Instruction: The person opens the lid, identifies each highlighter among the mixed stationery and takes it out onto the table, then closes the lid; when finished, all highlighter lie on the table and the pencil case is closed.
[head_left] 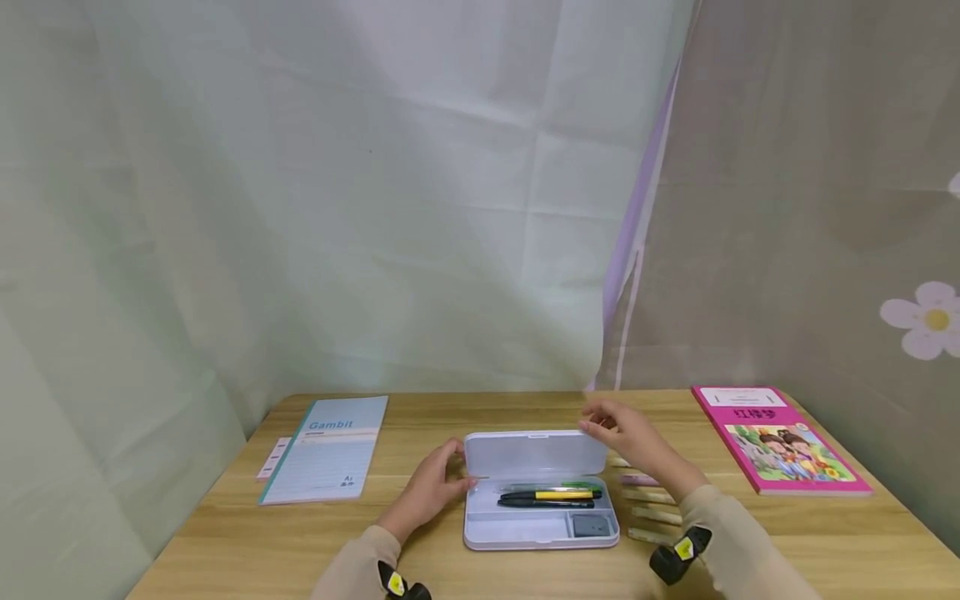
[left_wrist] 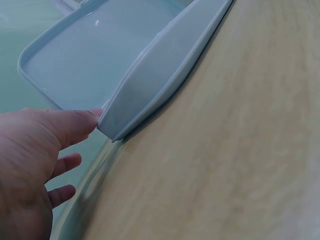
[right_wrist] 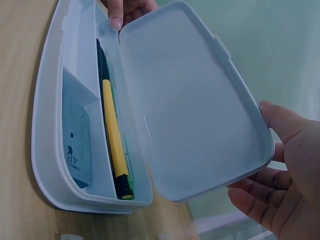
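A white pencil case [head_left: 517, 545] lies on the wooden table with its lid [head_left: 536, 455] raised at the back. My right hand [head_left: 633, 437] pinches the lid near its upper right corner, thumb on the edge and fingers behind. At the rear left corner, my left hand [head_left: 426, 493] holds the case, its thumb [left_wrist: 82, 125] on the rim beside the hinge. Inside the back compartment lie a yellow-and-black pen [right_wrist: 115, 130], a black pen [head_left: 543, 503] and a clear pen with a green end [head_left: 581, 485]. A grey eraser [right_wrist: 76, 142] marked 4B sits in the small front right compartment.
Several pale slim sticks [head_left: 656, 515] lie in a column right of the case, partly behind my right arm. A Gambit notebook [head_left: 326, 454] overlaps a pinkish card [head_left: 273, 458] at left. A pink picture book [head_left: 780, 442] lies at right. A curtain [head_left: 450, 250] hangs behind the table.
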